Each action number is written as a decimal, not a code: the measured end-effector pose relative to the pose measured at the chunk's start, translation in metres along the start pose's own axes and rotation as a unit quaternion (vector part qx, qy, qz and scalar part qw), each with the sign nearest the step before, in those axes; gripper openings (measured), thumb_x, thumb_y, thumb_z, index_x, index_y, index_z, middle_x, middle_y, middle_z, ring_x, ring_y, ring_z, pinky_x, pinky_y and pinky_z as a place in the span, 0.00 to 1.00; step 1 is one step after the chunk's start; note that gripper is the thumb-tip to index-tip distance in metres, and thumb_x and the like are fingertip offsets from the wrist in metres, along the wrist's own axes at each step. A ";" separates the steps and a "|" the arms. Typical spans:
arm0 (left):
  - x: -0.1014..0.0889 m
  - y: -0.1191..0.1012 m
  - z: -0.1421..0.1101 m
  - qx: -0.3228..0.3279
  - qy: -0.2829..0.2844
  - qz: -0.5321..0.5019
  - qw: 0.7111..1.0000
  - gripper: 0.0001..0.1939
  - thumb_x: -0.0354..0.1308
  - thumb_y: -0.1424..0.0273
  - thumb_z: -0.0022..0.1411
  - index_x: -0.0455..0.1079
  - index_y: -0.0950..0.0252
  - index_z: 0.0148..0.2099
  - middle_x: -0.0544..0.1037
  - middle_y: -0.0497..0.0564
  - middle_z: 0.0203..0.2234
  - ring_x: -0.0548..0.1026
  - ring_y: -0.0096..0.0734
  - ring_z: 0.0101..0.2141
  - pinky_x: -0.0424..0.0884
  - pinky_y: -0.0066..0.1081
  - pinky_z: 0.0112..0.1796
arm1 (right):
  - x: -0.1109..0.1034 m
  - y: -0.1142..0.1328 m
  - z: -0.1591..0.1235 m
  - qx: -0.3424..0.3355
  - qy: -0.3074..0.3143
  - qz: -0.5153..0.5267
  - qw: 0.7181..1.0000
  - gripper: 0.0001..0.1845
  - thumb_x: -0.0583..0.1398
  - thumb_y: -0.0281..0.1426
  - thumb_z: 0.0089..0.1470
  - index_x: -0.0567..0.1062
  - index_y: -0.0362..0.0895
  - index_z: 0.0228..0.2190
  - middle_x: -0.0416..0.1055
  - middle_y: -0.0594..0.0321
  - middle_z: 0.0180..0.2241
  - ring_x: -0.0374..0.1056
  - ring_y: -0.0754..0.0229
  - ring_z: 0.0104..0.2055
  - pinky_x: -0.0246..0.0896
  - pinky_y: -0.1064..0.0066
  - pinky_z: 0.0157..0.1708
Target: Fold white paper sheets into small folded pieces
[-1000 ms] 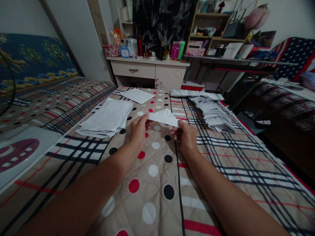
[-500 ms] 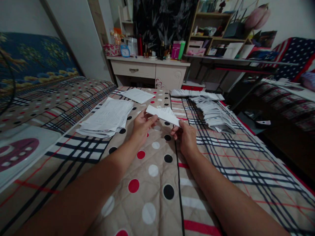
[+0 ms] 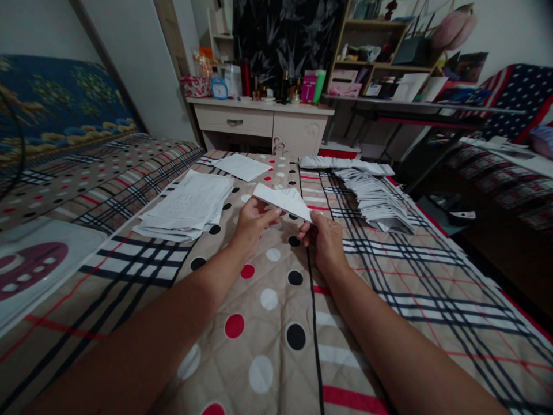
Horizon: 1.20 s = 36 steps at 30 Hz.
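Observation:
A folded piece of white printed paper (image 3: 285, 200) is held up over the middle of the bed, its long edge toward me. My left hand (image 3: 252, 222) pinches its left end between thumb and fingers. At the right end, my right hand (image 3: 326, 236) is closed on the corner. To the left lies a loose stack of paper sheets (image 3: 190, 202), with another flat sheet (image 3: 242, 167) beyond it. On the right, a fanned row of folded papers (image 3: 375, 199) lies near a second row of folded papers (image 3: 345, 166).
The bed has a dotted and checked quilt (image 3: 276, 311). A white board with a purple design (image 3: 38, 265) lies at the left. Behind the bed stand a white dresser (image 3: 254, 122) with bottles and a blue clock (image 3: 219, 88), and a desk with shelves (image 3: 375, 66).
The folded paper has shifted slightly left and tilted a little in my hands. Both hands keep their hold, and the left thumb has slid a little right along its edge.

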<state>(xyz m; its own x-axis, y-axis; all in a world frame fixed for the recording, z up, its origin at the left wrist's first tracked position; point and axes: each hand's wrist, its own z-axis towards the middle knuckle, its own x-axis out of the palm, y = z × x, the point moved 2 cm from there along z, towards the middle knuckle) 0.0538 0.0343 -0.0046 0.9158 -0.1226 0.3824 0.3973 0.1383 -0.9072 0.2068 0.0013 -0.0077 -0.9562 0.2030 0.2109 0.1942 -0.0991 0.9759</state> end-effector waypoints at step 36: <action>0.007 -0.008 -0.007 0.200 0.049 0.349 0.914 0.35 0.61 0.80 0.51 0.65 0.55 0.61 0.66 0.56 0.60 0.76 0.34 0.44 0.76 0.28 0.36 | -0.008 0.000 0.006 -0.121 -0.022 -0.217 0.968 0.07 0.59 0.32 0.46 0.74 0.43 0.21 0.65 0.67 0.19 0.57 0.64 0.22 0.49 0.72 0.23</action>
<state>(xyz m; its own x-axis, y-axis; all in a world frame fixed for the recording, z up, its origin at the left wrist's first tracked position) 0.0561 0.0258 0.0043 0.9523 0.0484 -0.3012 -0.2753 0.5614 -0.7804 0.2157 0.0057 -0.0086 -0.9250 0.3169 -0.2097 -0.2867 -0.2200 0.9324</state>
